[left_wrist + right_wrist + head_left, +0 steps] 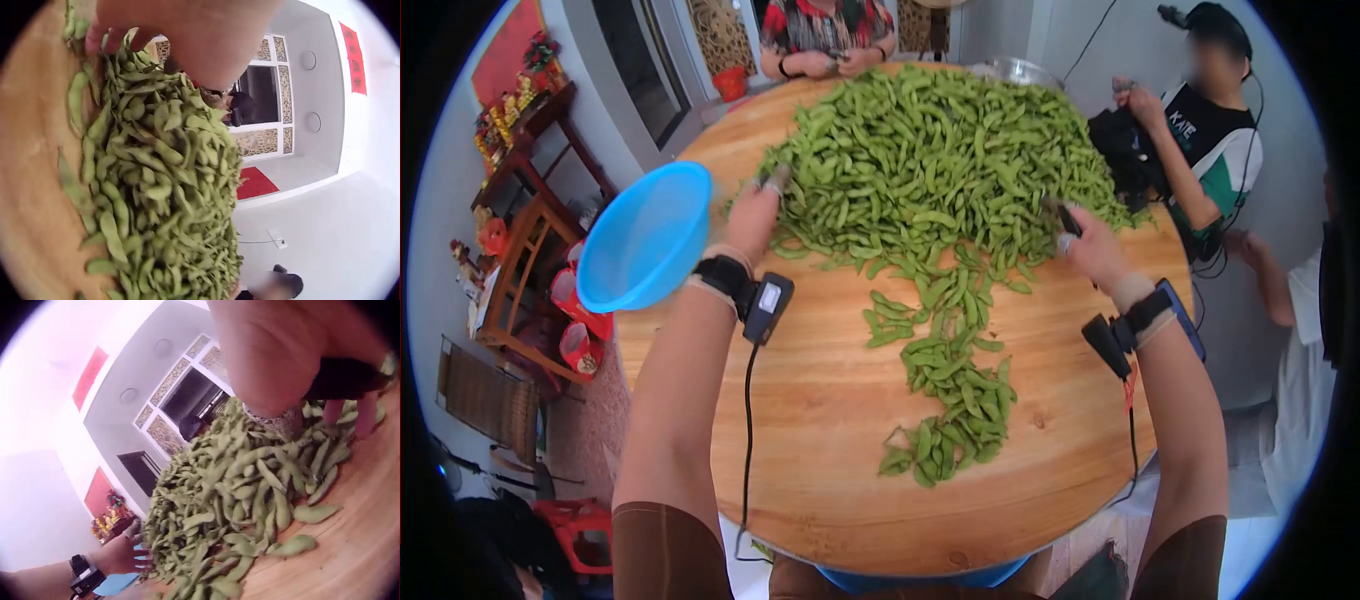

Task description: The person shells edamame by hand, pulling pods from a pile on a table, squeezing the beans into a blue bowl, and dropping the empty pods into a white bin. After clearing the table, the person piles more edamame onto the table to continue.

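Note:
A large heap of green soybean pods [940,150] covers the far half of the round wooden table [800,440]. My left hand [753,218] touches the heap's left edge, its fingers loosely extended among the pods in the left wrist view. A grey wrap covers its thumb tip. At the heap's right edge my right hand [1092,248] grips a black object [347,378], whose kind I cannot tell. The thumb of this hand wears a grey wrap [275,422] too, close against the pods. A trail of loose pods [955,390] runs from the heap toward my body.
A blue plastic basin [650,240] is tilted at the table's left edge. A metal bowl [1025,72] stands behind the heap. One person [825,40] sits across the table, another [1210,130] at the right. Black cables [748,440] hang from both wrist cameras.

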### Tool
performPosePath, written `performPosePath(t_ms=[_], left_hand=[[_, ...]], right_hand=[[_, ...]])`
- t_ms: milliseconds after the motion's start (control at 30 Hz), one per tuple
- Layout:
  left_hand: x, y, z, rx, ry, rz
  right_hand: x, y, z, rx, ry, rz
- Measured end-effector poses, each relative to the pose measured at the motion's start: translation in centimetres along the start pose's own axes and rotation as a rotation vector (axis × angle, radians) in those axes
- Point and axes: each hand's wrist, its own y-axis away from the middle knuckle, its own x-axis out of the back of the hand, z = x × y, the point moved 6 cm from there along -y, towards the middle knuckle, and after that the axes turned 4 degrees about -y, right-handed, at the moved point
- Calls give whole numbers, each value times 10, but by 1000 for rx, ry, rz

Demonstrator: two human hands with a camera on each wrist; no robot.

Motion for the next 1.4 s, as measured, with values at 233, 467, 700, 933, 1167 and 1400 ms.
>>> performPosePath(t_ms=[233,467,700,933,1167,1400], left_hand=[[-86,39,43,-126,-41,-181],[-102,112,77,-353,67,-380],[-96,196,77,-216,81,-550],[-68,272,87,-635,-255,-315],[-56,317,83,-724,-479,-415],[-38,355,85,-743,-746,-292]], right_hand=[[-69,-36,-12,-169,-374,-80],[-86,15,-64,-292,-605,-363],[-78,87,-99,-160,-637,-453],[-70,153,-130,254,-259,-464],[-63,198,-158,445,290,-400],[-54,221,-172,576,734,-86]])
